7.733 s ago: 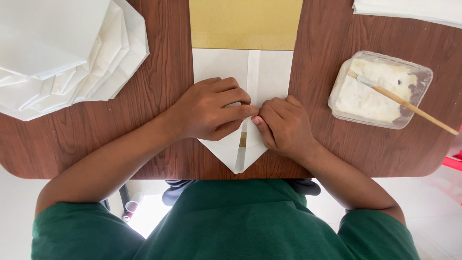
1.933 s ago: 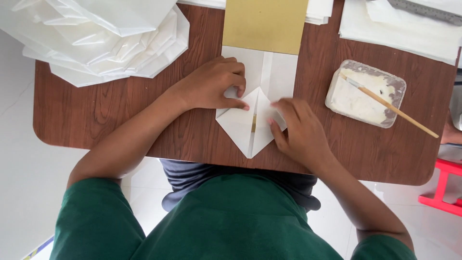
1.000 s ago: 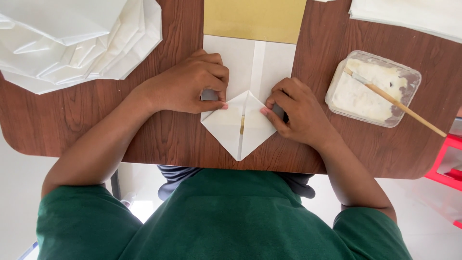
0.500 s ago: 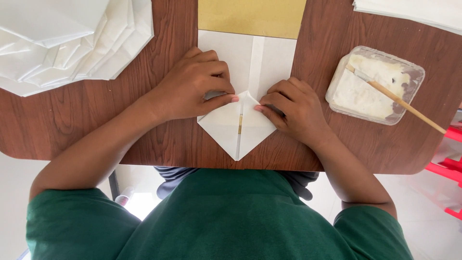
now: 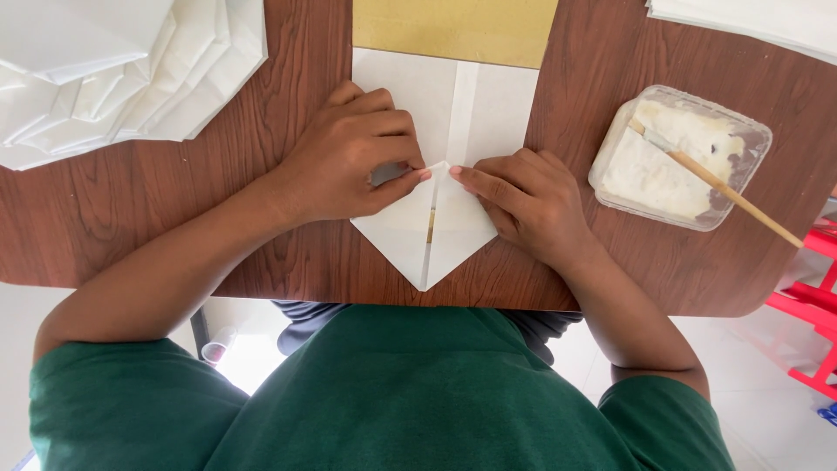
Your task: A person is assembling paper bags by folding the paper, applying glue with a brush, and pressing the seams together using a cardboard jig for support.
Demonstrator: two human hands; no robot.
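Note:
A white paper sheet (image 5: 436, 105) lies on the brown wooden table (image 5: 174, 218), its near end folded into a point (image 5: 418, 244) toward me. My left hand (image 5: 349, 166) presses the left flap with thumb and forefinger at the fold's top. My right hand (image 5: 532, 201) presses the right flap, its forefinger tip almost meeting the left one at the centre seam. A thin tan strip shows in the seam between the flaps.
A yellow-tan sheet (image 5: 453, 30) lies under the paper's far end. Several folded white papers (image 5: 113, 70) are stacked at far left. A clear tub of white paste (image 5: 676, 157) with a wooden stick (image 5: 741, 201) sits right. More white sheets (image 5: 750, 17) lie far right. Something red (image 5: 811, 288) stands beside the table.
Both hands slid inward along the top edge of the folded flaps, so the fingertips now nearly touch at the centre seam. The paper stays in place.

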